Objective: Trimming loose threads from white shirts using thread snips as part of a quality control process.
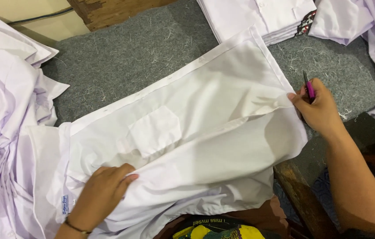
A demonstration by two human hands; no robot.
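White shirt [196, 132] spread front-up across grey felt table [152, 48], chest pocket [156, 130] near the middle. Long axis on a diagonal: collar end with its small label [65, 204] down at lower left, hem edge up at upper right, button placket [170, 77] along the upper side.

Left hand [103, 192] flat on the cloth just below the pocket, fingers together and only lightly curled, pressing rather than grasping. Right hand [316, 106] closed in a pinch on the hem edge, a pink-purple pen [309, 88] also tucked in the same grip.

Probably best here: steady outward pull from the hem pinch against the left palm's anchor, tension kept along the diagonal to flatten the creases running past the pocket, pen tip kept clear of the fabric.

Heap of loose white shirts [6, 110] at left, touching the collar end. Folded stack [258, 17] beyond the hem at the top, more loose garments [373, 35] at upper right.
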